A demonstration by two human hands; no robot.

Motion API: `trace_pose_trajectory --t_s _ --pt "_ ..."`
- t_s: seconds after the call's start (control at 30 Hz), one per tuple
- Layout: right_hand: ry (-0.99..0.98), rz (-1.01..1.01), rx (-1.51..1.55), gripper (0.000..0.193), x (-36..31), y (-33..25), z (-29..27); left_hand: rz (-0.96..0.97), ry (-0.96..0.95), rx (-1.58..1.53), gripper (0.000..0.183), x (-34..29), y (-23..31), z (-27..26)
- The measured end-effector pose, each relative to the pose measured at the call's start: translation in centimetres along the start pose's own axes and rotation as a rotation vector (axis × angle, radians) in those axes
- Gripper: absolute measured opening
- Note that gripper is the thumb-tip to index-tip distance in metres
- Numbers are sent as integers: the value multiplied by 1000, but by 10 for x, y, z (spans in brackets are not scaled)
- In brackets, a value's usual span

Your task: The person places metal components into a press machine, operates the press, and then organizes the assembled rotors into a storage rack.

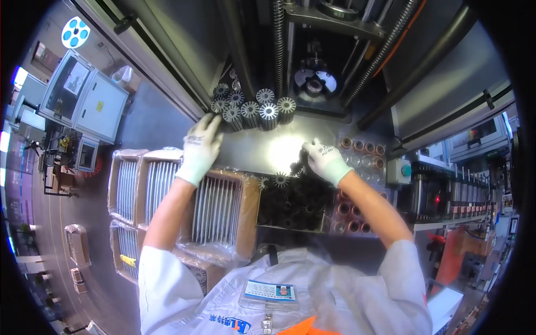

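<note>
My left hand [202, 146], in a white glove with the fingers stretched out, is at the left edge of the metal work surface. Its fingertips are next to a cluster of slotted cylindrical metal cores [249, 110] standing upright; it shows no object in its grasp. My right hand [326, 158], also gloved, has its fingers bent around a dark toothed piece [300, 166], partly hidden by the fingers. Below it, a black bin [268, 225] contains many black star-shaped toothed discs [281, 179].
Boxes of thin metal rods [218, 209] wrapped in plastic stand at left. Clear trays with copper-coloured rings [363, 147] lie at right. A press fixture [314, 86] with upright columns and springs stands behind, and a green button box [400, 171] is at right.
</note>
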State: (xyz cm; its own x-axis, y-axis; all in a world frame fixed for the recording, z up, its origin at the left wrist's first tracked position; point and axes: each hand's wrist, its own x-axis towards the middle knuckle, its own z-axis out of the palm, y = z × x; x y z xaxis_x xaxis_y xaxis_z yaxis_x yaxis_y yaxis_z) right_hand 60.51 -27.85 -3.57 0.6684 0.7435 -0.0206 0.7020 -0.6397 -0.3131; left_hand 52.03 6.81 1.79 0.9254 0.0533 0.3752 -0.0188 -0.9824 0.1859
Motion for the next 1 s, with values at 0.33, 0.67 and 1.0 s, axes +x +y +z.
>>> trace_pose_trajectory --t_s 0.33,0.67,1.0 --pt "84 203 939 25 -55 -16 -72 147 -14 128 40 34 -5 50" --pt "354 213 1195 26 -35 2 -100 27 -101 -364 37 -1 42 -29" --pt "737 214 1216 31 108 42 -161 51 48 -602 34 12 87 -41"
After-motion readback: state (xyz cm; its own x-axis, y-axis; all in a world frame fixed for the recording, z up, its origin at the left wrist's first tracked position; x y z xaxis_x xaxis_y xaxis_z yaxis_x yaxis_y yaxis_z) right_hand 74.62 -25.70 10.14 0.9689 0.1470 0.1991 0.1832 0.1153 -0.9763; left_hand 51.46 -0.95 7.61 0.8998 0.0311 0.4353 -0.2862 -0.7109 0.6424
